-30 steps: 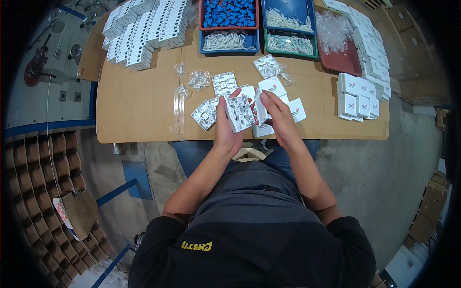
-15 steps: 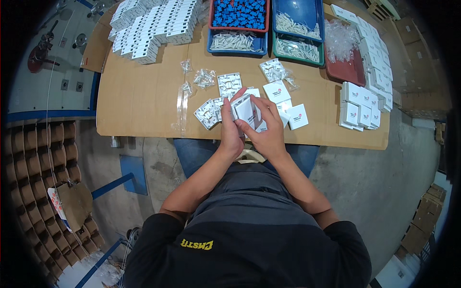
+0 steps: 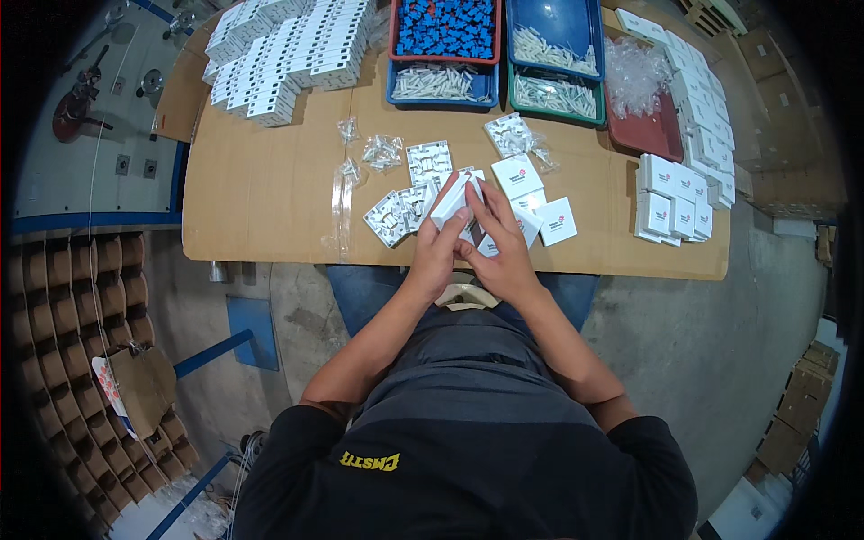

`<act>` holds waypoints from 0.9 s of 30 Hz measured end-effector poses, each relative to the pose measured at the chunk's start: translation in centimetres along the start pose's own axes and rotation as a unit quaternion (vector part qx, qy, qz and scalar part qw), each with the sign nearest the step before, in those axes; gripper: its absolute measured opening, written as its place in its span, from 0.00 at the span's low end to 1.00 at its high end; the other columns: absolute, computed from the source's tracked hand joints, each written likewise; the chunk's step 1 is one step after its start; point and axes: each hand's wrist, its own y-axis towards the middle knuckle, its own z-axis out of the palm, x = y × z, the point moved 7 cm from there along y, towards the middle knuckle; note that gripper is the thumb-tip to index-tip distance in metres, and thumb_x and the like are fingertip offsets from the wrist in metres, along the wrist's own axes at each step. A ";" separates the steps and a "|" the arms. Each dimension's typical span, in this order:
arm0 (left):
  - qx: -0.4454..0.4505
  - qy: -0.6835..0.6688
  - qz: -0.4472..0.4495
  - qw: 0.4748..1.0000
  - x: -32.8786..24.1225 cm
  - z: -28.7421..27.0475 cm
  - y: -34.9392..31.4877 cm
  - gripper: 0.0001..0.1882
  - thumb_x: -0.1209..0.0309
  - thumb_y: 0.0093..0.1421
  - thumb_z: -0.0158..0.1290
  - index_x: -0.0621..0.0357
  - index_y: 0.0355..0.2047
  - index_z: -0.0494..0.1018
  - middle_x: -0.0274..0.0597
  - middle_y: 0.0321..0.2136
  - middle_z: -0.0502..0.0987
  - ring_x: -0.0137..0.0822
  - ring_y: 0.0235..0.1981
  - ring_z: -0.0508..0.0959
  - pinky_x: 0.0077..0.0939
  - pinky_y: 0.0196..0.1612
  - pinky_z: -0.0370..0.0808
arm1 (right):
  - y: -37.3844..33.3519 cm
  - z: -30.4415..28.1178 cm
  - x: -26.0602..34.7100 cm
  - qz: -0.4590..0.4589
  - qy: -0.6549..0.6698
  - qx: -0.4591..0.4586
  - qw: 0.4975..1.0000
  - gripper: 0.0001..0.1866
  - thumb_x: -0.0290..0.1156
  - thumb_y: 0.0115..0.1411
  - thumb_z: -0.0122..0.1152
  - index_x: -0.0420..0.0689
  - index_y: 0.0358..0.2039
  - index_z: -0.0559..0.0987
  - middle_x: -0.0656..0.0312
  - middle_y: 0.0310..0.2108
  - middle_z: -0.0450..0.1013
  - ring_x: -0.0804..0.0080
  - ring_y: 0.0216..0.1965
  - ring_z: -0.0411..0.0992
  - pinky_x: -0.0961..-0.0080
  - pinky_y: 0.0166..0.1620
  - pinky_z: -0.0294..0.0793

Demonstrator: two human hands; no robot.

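Note:
A white square plastic box point(image 3: 449, 205) is held up between both hands, tilted so that one narrow side shows. My left hand point(image 3: 434, 257) is closed on its left side, with the thumb across the near face. My right hand point(image 3: 506, 252) grips it from the right, fingers over its far edge; the part inside the palms is hidden. Just beyond the fingers lie open-backed white square housings point(image 3: 429, 163), with more to the left point(image 3: 386, 219). White square covers with a small red print point(image 3: 558, 220) lie close by my right hand.
Small clear bags of parts point(image 3: 382, 151) lie on the cardboard-covered table point(image 3: 261, 198). At the back stand stacked white boxes point(image 3: 274, 103), a red tray point(image 3: 493, 59) of blue pieces, and blue and green trays point(image 3: 601, 117) of pale plugs. Right are more white stacks point(image 3: 660, 184).
The box has turned in my hands: its printed face showed before, and now a plain narrow side does. My left thumb has come across it. Both hands still hold it.

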 end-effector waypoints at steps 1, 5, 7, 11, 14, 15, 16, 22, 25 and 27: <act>0.002 0.002 0.001 1.000 0.2 -0.4 0.2 0.28 0.66 0.75 0.43 0.53 0.73 0.59 0.43 0.62 0.72 0.32 0.60 0.72 0.30 0.61 0.71 | 0.2 -0.1 0.0 -0.002 0.000 -0.003 1.000 0.33 0.30 0.61 0.70 0.41 0.66 0.72 0.48 0.65 0.66 0.54 0.65 0.67 0.63 0.66 0.66; 0.060 0.051 0.125 0.989 -1.8 0.8 -0.7 0.30 0.70 0.74 0.46 0.65 0.73 0.56 0.43 0.67 0.67 0.33 0.64 0.69 0.31 0.67 0.64 | 0.5 -1.5 -2.3 0.113 0.276 -0.103 0.949 0.21 0.33 0.70 0.59 0.36 0.59 0.76 0.53 0.57 0.73 0.68 0.58 0.72 0.69 0.59 0.71; 0.117 0.145 0.153 0.971 -2.4 2.5 -1.6 0.32 0.69 0.74 0.47 0.66 0.74 0.53 0.44 0.72 0.60 0.34 0.67 0.65 0.31 0.70 0.60 | 0.7 -1.7 -4.0 0.229 0.204 -0.097 0.947 0.22 0.43 0.76 0.51 0.35 0.48 0.81 0.57 0.42 0.78 0.76 0.44 0.73 0.76 0.50 0.71; 0.189 0.206 0.259 0.924 -3.0 5.0 -2.8 0.36 0.66 0.74 0.47 0.66 0.75 0.48 0.49 0.77 0.45 0.40 0.77 0.48 0.34 0.75 0.44 | 1.3 -2.0 -4.2 0.220 0.181 -0.214 0.934 0.27 0.45 0.76 0.48 0.34 0.29 0.81 0.65 0.21 0.73 0.82 0.26 0.65 0.78 0.31 0.64; 0.206 0.197 0.261 0.922 -2.8 5.4 -2.8 0.36 0.67 0.73 0.47 0.66 0.75 0.48 0.52 0.77 0.44 0.43 0.78 0.44 0.36 0.76 0.42 | 1.3 -2.3 -3.6 0.176 0.191 -0.254 0.932 0.28 0.43 0.77 0.47 0.35 0.25 0.79 0.66 0.18 0.71 0.82 0.24 0.64 0.76 0.29 0.63; 0.205 0.195 0.266 0.922 -2.6 5.4 -2.8 0.35 0.68 0.72 0.48 0.66 0.75 0.50 0.52 0.77 0.46 0.43 0.77 0.47 0.36 0.76 0.44 | 1.2 -2.5 -3.6 0.154 0.196 -0.261 0.932 0.28 0.41 0.77 0.46 0.35 0.25 0.79 0.66 0.19 0.71 0.82 0.24 0.64 0.75 0.29 0.64; 0.210 0.195 0.264 0.921 -2.5 5.4 -2.7 0.35 0.68 0.72 0.48 0.66 0.75 0.50 0.52 0.77 0.46 0.43 0.77 0.47 0.36 0.76 0.44 | 1.0 -2.7 -3.9 0.154 0.195 -0.266 0.931 0.28 0.41 0.77 0.46 0.35 0.25 0.79 0.66 0.19 0.71 0.82 0.24 0.64 0.75 0.29 0.64; 0.130 0.319 0.238 0.908 -1.2 3.8 -2.6 0.30 0.75 0.68 0.53 0.62 0.70 0.62 0.47 0.61 0.64 0.39 0.63 0.66 0.32 0.66 0.61 | 1.0 -3.8 -3.6 0.083 0.104 -0.259 0.957 0.24 0.37 0.76 0.47 0.37 0.24 0.75 0.61 0.20 0.71 0.75 0.24 0.67 0.71 0.30 0.67; 0.072 0.302 0.152 0.938 -0.3 1.8 -1.7 0.23 0.78 0.69 0.54 0.66 0.63 0.67 0.40 0.52 0.73 0.28 0.53 0.73 0.25 0.54 0.73 | 2.4 -4.5 -2.6 0.079 -0.005 -0.208 0.975 0.17 0.35 0.71 0.56 0.35 0.29 0.77 0.49 0.25 0.74 0.53 0.27 0.76 0.61 0.32 0.74; 0.040 0.268 0.096 0.958 -0.8 1.4 -1.2 0.19 0.76 0.70 0.53 0.66 0.60 0.68 0.41 0.52 0.75 0.29 0.53 0.75 0.26 0.52 0.76 | 2.3 -5.2 -2.8 0.061 0.014 -0.180 0.982 0.15 0.38 0.70 0.59 0.36 0.38 0.77 0.49 0.35 0.76 0.53 0.36 0.77 0.62 0.40 0.76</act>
